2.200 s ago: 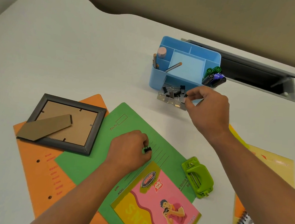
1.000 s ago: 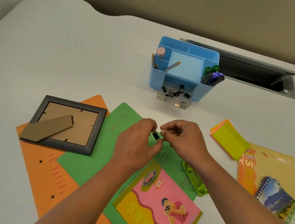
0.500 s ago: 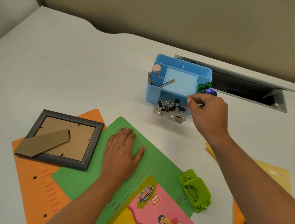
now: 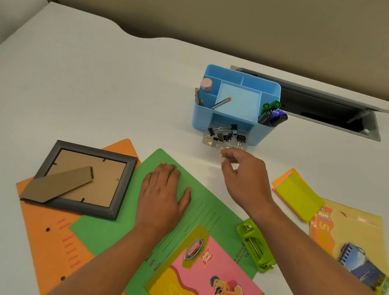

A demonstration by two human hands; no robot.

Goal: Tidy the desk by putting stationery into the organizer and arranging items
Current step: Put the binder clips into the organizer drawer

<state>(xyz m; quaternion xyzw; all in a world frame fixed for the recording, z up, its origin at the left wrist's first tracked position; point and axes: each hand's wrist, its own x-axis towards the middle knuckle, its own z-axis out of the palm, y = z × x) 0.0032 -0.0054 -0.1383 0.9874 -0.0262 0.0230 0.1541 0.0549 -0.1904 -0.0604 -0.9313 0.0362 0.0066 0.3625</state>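
We have a single view, worn on the head, facing forward and steeply down over the white worktop (image 4: 100, 80). It sits close in: both forearms enter from the bottom edge, with the left hand (image 4: 161, 196) low in the centre and the right hand (image 4: 245, 175) just beyond it. The blue organizer (image 4: 202, 118) stands farther off, right of centre, and the wall (image 4: 224, 13) fills the top.
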